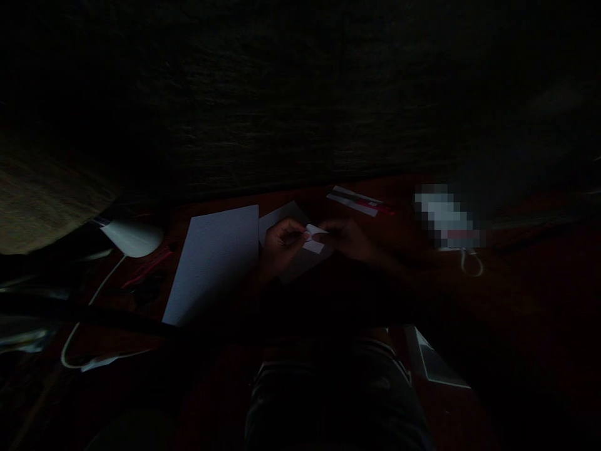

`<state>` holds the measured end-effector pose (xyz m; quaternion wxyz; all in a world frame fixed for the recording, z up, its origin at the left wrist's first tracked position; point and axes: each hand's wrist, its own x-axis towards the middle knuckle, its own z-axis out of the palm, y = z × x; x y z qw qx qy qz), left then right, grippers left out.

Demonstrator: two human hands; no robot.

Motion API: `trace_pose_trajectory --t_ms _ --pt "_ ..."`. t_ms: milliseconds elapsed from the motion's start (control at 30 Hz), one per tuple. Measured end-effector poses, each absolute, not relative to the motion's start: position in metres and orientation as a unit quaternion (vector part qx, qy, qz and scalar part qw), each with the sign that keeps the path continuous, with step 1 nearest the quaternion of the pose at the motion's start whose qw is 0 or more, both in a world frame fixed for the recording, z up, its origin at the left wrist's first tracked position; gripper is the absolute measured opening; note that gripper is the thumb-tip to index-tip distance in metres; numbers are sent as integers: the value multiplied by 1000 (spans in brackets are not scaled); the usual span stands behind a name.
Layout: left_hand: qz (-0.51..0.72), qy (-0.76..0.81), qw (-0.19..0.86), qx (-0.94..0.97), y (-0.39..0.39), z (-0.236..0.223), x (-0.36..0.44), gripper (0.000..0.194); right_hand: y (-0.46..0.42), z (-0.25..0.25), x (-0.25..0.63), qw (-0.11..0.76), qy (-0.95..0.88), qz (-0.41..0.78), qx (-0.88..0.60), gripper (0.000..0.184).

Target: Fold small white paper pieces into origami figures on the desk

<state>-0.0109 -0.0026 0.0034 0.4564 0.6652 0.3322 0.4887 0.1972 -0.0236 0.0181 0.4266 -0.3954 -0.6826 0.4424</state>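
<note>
In the dim light, a small piece of white paper (313, 246) is pinched between my two hands, and part of it looks folded over. My left hand (280, 243) grips its left side with thumb and fingers pressed together. On the other side, my right hand (350, 238) pinches the paper's right edge; shadow hides most of that hand. Under them lies a grey-looking sheet (298, 268), set at an angle. Just left of my left hand is a large white sheet or board (220, 254).
Beyond my right hand lie a white strip (345, 193) and a red slim tool (375, 205). A white lamp-like cone (134, 238) with a pale cable (106, 282) stands left, near a red item (148, 268). A blurred-out white object (444, 216) is at right.
</note>
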Motion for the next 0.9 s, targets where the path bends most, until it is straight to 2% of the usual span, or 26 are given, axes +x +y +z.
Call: trace_pose_trajectory --t_ms 133,367,600,900 --pt "477 335 449 677 -3 6 -11 29 -24 19 197 420 -679 447 -404 39" --pt "479 334 458 670 -4 6 -10 31 -23 18 199 412 -692 421 -418 26" --pt "481 343 452 668 -5 5 -10 28 -25 20 197 421 -691 423 -409 21" --pt "503 340 467 642 -7 7 -7 36 -27 22 196 406 -689 420 -428 12"
